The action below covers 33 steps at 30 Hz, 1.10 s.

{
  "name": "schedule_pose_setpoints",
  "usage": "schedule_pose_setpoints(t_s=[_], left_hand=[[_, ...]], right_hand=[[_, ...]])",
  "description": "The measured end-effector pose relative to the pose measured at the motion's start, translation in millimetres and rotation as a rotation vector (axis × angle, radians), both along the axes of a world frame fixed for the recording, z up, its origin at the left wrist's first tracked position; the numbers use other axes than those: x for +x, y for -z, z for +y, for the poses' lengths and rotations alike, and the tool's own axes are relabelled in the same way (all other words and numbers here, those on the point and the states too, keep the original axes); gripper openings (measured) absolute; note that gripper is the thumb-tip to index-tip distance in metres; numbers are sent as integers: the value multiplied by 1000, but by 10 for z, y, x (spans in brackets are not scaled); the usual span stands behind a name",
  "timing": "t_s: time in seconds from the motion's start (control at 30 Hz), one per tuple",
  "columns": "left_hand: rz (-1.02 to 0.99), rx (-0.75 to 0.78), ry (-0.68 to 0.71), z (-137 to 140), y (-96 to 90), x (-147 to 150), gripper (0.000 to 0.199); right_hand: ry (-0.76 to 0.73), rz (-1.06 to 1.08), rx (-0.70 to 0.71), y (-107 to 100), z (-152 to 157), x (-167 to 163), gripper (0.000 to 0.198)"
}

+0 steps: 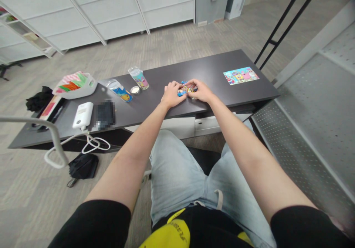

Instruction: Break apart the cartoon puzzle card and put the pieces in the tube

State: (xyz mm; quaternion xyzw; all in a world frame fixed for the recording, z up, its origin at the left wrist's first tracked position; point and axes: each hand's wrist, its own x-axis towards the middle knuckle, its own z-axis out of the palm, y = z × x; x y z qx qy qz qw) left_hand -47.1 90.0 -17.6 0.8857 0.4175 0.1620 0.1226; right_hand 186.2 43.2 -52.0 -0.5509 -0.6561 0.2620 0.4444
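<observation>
Denim knees [177,170] and black sleeves fill the near edge, with both bare forearms reaching out over the lap to a dark desk [216,70]. Down on the carpet at near left lies a black folded umbrella [83,165], and a white cable [91,143] loops off the desk's near edge above it. At the middle of the desk, close to its near edge, the left hand [171,94] and right hand [200,90] meet around a small cluster of puzzle pieces [186,90] (blue, yellow and red show between the fingers). Both hands are curled, fingertips pinching at the pieces from either side; the left thumb and forefinger press on the cluster's left end, the right fingers cover its right end, and the pieces rest on the desk between them. Whether any single piece is lifted clear of the surface cannot be told. Left of the hands, near the desk's near edge, sit a white charger [83,115] and a dark blurred object [105,114] just beside it. Farther back lie a tube [119,89] on its side, a small round lid [135,89] and an upright printed cup [139,78], all well apart from the hands. At far left a white basket [83,89] holds striped pink and green cloth, beside a black bundle. On the desk's far right lies a cartoon picture card [241,75], flat. Beyond stand white cabinets [111,7].
</observation>
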Motion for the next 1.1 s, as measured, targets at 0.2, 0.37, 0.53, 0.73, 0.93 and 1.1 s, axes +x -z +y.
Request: schedule_pose_setpoints(t_s=[0.2, 0.37, 0.53, 0.73, 0.93, 1.1], left_hand=[[-13, 7, 26, 16, 2, -1, 27], [-44, 13, 53, 55, 39, -13, 17], [-105, 20, 80, 90, 79, -24, 10], [-202, 30, 72, 78, 111, -15, 9], [-249, 20, -20, 65, 97, -19, 23], [-235, -9, -59, 31, 69, -17, 36]], right_hand=[[-10, 73, 8, -25, 13, -53, 46], [72, -87, -10, -76, -71, -70, 45], [116, -290, -46, -143, -170, -116, 22], [139, -294, -63, -173, -170, -124, 5], [165, -103, -21, -66, -80, -69, 11], [189, 26, -1, -20, -31, -47, 32]])
